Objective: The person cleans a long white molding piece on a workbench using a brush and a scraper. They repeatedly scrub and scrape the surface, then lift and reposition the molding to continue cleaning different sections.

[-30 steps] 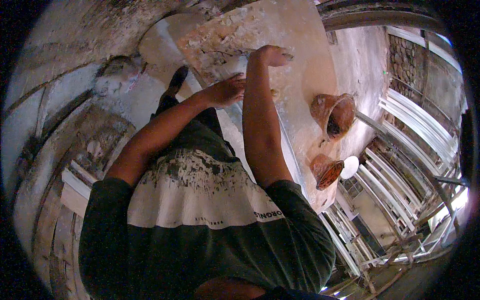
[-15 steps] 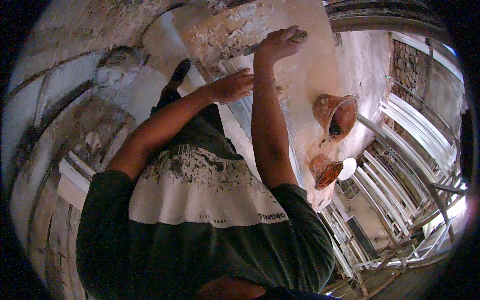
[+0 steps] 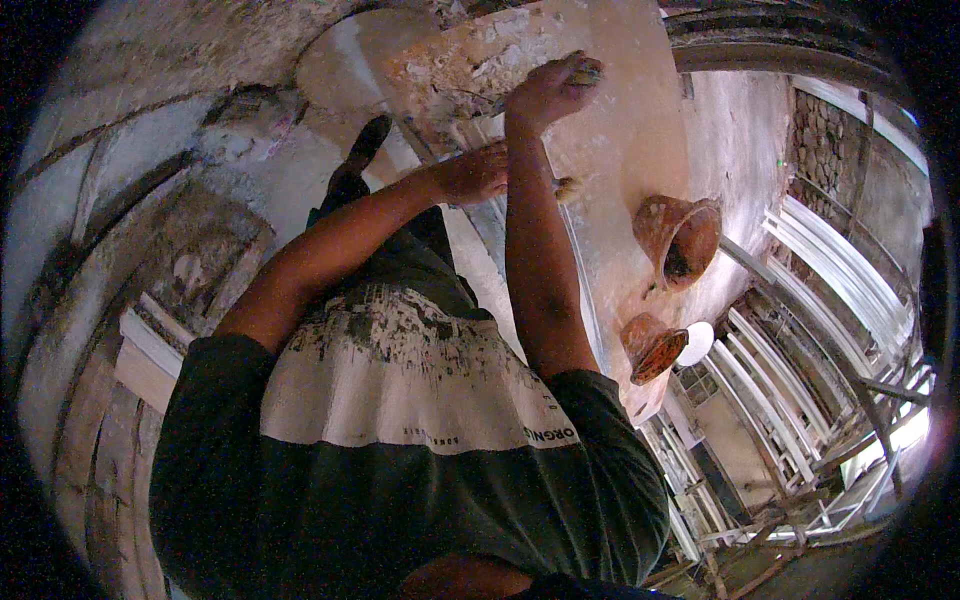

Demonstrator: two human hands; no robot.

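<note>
My right hand [image 3: 550, 92] is closed around the handle of a trowel-like hand tool [image 3: 587, 72] over the far part of the tan worktop [image 3: 625, 130]. Its blade is mostly hidden by the hand. Crumbly, pale plaster-like lumps [image 3: 460, 65] lie spread beside it. Nearer to me, my left hand [image 3: 472, 174] reaches in beneath the right forearm with its fingers stretched out; the fingertips are covered by that forearm. A small brownish lump or tool end [image 3: 566, 187] shows just right of the forearm, and I cannot make out what it is.
Two reddish-brown, plaster-stained buckets [image 3: 662, 235] lie tilted at the right of the worktop, with a white round object [image 3: 697, 343] by the nearer one. Long white strips [image 3: 835, 270] are stacked on racks further right. A pale wooden piece [image 3: 150, 365] stands at the left.
My right hand has shifted slightly and the tool's blade shows less. My left hand has slid a little to the right, further under the right forearm. The whole view has turned slightly.
</note>
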